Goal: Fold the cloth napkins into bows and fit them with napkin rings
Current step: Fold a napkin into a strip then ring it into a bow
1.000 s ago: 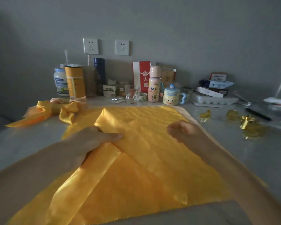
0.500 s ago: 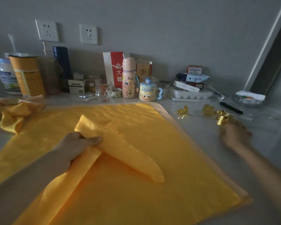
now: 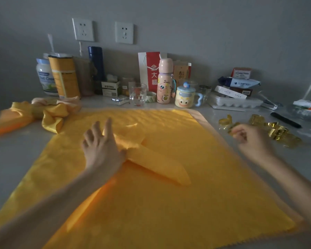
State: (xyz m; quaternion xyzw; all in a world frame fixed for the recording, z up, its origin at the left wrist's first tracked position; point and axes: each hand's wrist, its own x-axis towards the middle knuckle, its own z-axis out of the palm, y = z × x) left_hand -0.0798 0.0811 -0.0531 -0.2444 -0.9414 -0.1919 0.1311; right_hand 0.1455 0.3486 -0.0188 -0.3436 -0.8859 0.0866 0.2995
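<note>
Your left hand (image 3: 101, 150) pins the folded napkin (image 3: 158, 166), fingers spread; your right hand (image 3: 250, 139) pinches a ring (image 3: 232, 129); lift early and the folds could spring open.

left hand (image 3: 101, 150) — palm down, fingers spread | right hand (image 3: 251, 139) — fingers curled, seemingly pinching a napkin ring (image 3: 232, 130)

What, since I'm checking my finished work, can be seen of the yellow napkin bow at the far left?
The shiny yellow cloth napkin bow lies on the pale grey table, far left, cinched mid-length by a gold ring. Ruffled loops fan right; a long tail runs left. Peach cloth shows at its far edge.
</note>
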